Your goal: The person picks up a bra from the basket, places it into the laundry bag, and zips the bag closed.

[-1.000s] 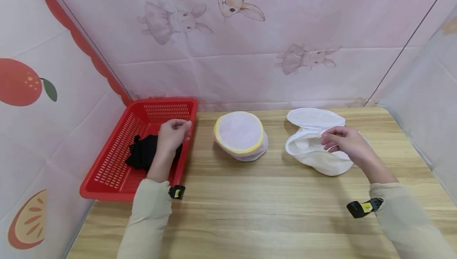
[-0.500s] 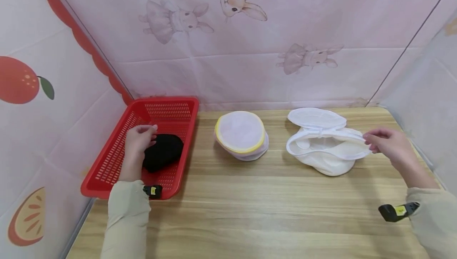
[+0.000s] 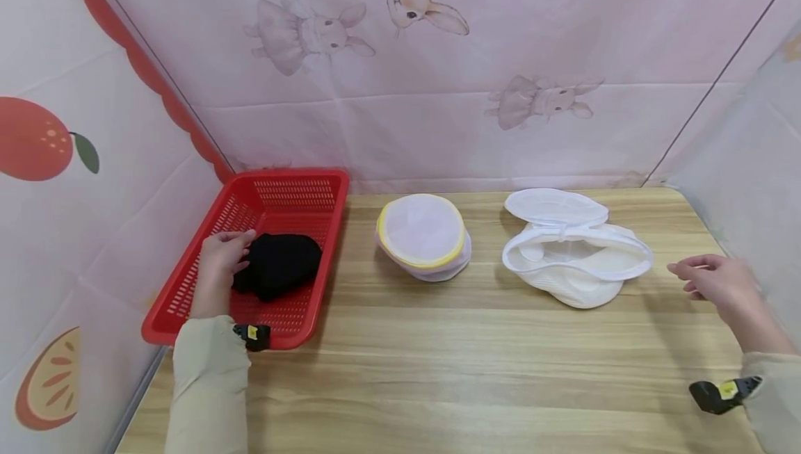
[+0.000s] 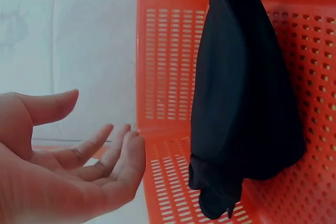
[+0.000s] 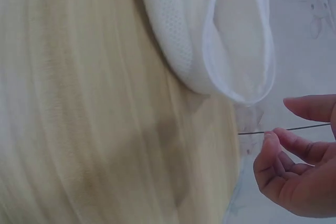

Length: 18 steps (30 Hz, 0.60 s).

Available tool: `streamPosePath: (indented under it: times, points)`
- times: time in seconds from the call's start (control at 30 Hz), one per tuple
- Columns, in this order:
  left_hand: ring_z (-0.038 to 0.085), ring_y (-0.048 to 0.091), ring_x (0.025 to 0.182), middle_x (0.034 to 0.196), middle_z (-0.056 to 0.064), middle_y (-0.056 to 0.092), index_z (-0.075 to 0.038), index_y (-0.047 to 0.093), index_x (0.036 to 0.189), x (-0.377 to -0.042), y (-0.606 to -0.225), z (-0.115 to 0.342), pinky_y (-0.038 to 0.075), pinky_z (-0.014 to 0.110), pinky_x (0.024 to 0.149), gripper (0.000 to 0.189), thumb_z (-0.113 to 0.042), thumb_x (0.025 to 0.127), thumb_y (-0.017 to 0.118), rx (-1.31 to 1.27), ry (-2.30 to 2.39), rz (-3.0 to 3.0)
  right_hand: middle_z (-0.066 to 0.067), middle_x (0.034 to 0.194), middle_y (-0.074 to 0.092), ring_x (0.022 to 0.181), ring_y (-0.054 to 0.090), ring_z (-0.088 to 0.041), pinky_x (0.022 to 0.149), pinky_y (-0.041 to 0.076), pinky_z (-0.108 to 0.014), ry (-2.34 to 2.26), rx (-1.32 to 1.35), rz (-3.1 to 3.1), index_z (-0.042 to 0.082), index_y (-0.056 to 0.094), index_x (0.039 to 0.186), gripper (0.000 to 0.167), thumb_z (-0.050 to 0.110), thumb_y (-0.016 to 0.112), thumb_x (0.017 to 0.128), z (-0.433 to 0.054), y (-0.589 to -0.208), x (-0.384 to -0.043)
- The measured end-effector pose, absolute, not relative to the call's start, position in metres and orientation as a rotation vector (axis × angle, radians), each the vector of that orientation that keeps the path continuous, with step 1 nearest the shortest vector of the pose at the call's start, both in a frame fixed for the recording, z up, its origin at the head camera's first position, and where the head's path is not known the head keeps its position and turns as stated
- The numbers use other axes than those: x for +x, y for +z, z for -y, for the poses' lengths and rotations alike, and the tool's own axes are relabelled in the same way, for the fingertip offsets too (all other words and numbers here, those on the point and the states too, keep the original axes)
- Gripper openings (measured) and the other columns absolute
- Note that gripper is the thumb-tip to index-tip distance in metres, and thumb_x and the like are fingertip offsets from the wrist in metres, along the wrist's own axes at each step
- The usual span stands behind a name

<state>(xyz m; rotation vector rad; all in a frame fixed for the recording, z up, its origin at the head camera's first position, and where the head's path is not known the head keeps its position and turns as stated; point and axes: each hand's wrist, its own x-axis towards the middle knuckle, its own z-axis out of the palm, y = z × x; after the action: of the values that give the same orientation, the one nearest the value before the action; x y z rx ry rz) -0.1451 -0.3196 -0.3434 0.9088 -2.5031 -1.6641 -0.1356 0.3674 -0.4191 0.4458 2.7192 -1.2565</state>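
A folded black cloth item (image 3: 284, 266) lies inside the red perforated basket (image 3: 294, 193); in the left wrist view its smooth side and a small gathered end show. My left hand (image 3: 219, 259) is over the basket's left side, beside the black cloth item, its fingers loosely bent and holding nothing. To the right lies a white mesh fabric bag (image 3: 578, 290) with a gaping rimmed mouth and an oval flap folded back behind it. Just right of its mouth hovers my right hand (image 3: 719, 287), fingers loosely curled and apart from it in the right wrist view.
Between basket and white bag sits a lavender round fabric piece (image 3: 422, 231) with a yellow rim. The wood-grain table (image 3: 450, 377) spreads in front. A pink rabbit-print sheet (image 3: 432, 127) backs the table, and more sheets stand at both sides.
My left hand has moved left across the basket, uncovering more of the black cloth item. My right hand has drawn away to the right from the white bag, which stays put.
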Motion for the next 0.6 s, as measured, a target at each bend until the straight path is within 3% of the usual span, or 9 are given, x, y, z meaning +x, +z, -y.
streamPosePath:
  times: [0.2, 0.6]
  points:
    - [0.016, 0.047, 0.092, 0.110, 0.007, 0.046, -0.007, 0.049, 0.113, -0.146, -0.344, 0.330, 0.045, 0.036, 0.091, 0.031, -0.031, 0.093, 0.050, 0.940, -1.758, 2.518, 0.001, 0.075, 0.061, 0.061, 0.058, -0.011, 0.057, 0.052, -0.029, -1.314, 0.344, -2.629, -0.014, 0.049, 0.105, 0.044, 0.027, 0.053, 0.091, -0.367, -0.426, -0.134]
    - [0.021, 0.045, 0.091, 0.110, 0.011, 0.044, 0.000, 0.044, 0.120, -0.149, -0.343, 0.342, 0.042, 0.042, 0.094, 0.041, -0.031, 0.094, 0.048, 0.956, -1.735, 2.638, 0.009, 0.072, 0.060, 0.060, 0.059, -0.006, 0.057, 0.052, -0.025, -1.435, 0.264, -2.606, -0.012, 0.053, 0.098, 0.033, 0.020, 0.053, 0.091, -0.372, -0.434, -0.139]
